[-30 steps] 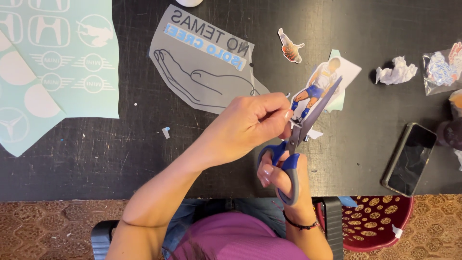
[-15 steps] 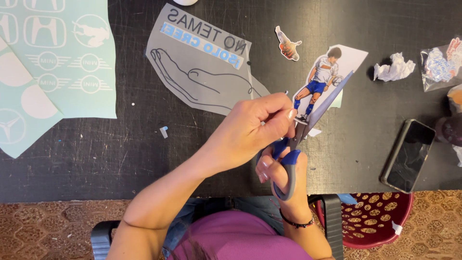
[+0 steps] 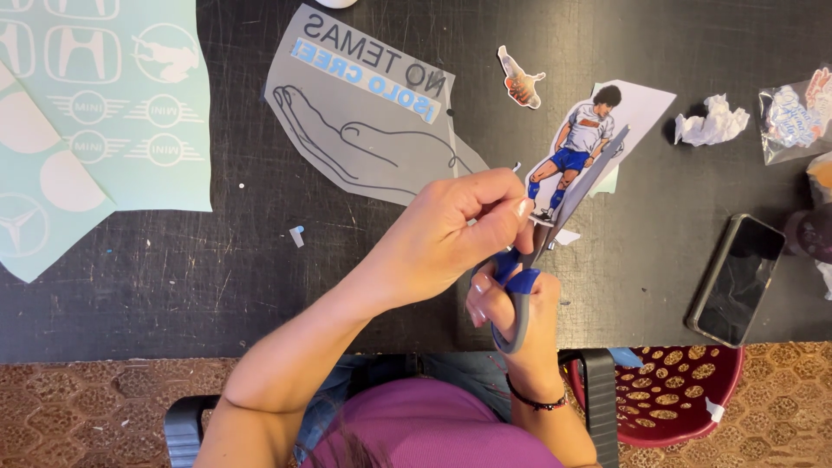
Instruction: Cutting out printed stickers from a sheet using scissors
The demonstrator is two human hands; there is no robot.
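Observation:
My left hand (image 3: 459, 230) pinches the lower edge of a paper cutout of a football player in a white shirt and blue shorts (image 3: 579, 139). Below it, my right hand (image 3: 511, 308) grips blue-handled scissors (image 3: 555, 225). The grey blades run up along the right side of the figure, cutting through its white paper margin. Both hands hover over the black table (image 3: 260, 277), close to its near edge.
A grey sheet with a hand outline and lettering (image 3: 364, 130) lies behind my left hand. Pale green sticker sheets (image 3: 95, 113) sit far left. A small cut sticker (image 3: 518, 80), crumpled paper (image 3: 712, 121), a plastic packet (image 3: 793, 113), a phone (image 3: 735, 279) and a red bin (image 3: 672, 394) are at right.
The cutout has turned more upright and lifted, showing the whole figure. The scissor blades have advanced farther along its right side. Both hands shifted slightly.

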